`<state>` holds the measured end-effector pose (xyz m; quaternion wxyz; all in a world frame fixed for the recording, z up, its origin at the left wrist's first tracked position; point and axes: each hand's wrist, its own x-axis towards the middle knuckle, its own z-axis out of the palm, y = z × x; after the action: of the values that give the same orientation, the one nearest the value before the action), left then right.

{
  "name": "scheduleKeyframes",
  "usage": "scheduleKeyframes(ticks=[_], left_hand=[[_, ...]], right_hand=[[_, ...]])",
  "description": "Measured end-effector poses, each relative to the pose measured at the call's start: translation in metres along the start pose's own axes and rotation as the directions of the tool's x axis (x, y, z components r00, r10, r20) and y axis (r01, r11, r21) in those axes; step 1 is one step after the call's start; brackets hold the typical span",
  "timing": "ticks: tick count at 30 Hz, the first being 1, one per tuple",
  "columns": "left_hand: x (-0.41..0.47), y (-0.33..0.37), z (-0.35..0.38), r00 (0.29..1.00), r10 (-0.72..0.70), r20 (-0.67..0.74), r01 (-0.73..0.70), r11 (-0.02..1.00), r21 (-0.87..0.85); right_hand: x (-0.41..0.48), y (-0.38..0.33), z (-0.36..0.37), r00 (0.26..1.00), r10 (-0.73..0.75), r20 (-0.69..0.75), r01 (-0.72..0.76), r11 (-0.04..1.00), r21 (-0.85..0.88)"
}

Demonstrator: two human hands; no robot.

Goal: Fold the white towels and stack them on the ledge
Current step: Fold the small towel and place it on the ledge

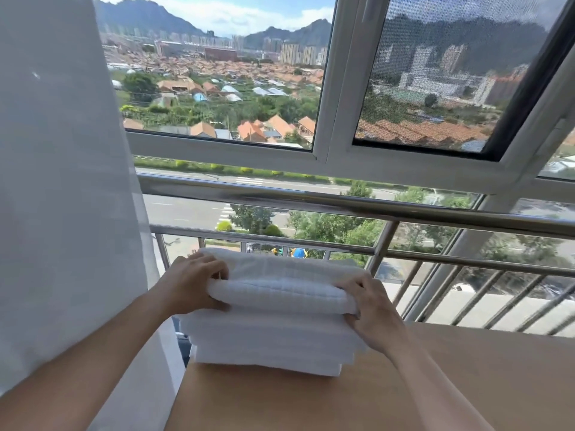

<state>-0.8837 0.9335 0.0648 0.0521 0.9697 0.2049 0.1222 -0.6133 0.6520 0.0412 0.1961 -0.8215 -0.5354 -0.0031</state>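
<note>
Head view, looking down over a tan wooden ledge (435, 384) that runs beneath a window. A stack of folded white towels (267, 346) stands at the ledge's left edge, towards its far end, with its layers roughly squared one above another; the lowest layers sit slightly further back from the near face than those above. On top of the stack lies the uppermost towel (280, 293), folded, its thick rounded fold facing the viewer.

The left hand (189, 283) holds the left end of this towel: the fingers are curled over and tucked into the fold, the thumb lies underneath, so the grip is closed on the cloth. The right hand (370, 309) holds the right end in the same manner, fingers over the top of the fold and thumb pressed under it, the grip likewise closed on the towel. Both bare forearms reach in from the lower edge of the view.

A sheer white curtain (62, 181) hangs just beside the stack on the left. Behind the stack runs a steel railing (342, 206) with upright bars, and above it a white window frame (326, 157) carrying a dark mesh screen (451, 73) on the right pane. Rooftops, a road and hills lie beyond the glass.
</note>
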Motion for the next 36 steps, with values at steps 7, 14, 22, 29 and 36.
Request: scheduleKeyframes(ticks=[7,14,22,29,36], left_hand=[[0.004,0.002,0.007,1.000,-0.011,0.016,0.011,1.000,0.003],[0.031,0.056,0.013,0.993,-0.116,-0.006,0.115,0.993,-0.022],[0.048,0.075,0.047,0.957,-0.240,0.162,0.244,0.970,-0.006],[0.033,0.042,0.047,0.938,-0.321,0.133,0.313,0.947,0.079],[0.059,0.091,0.055,0.924,-0.326,0.202,0.321,0.945,0.056]], right_hand=[[-0.008,0.000,-0.005,0.999,0.035,0.003,-0.035,0.999,0.033],[0.033,-0.036,-0.013,0.983,0.176,0.051,-0.170,0.981,-0.098],[0.062,-0.068,0.045,0.977,0.151,0.151,-0.127,0.980,-0.155],[0.054,-0.019,0.036,0.929,0.349,0.120,-0.326,0.928,-0.180],[0.064,-0.051,0.040,0.934,0.334,0.131,-0.298,0.925,-0.234]])
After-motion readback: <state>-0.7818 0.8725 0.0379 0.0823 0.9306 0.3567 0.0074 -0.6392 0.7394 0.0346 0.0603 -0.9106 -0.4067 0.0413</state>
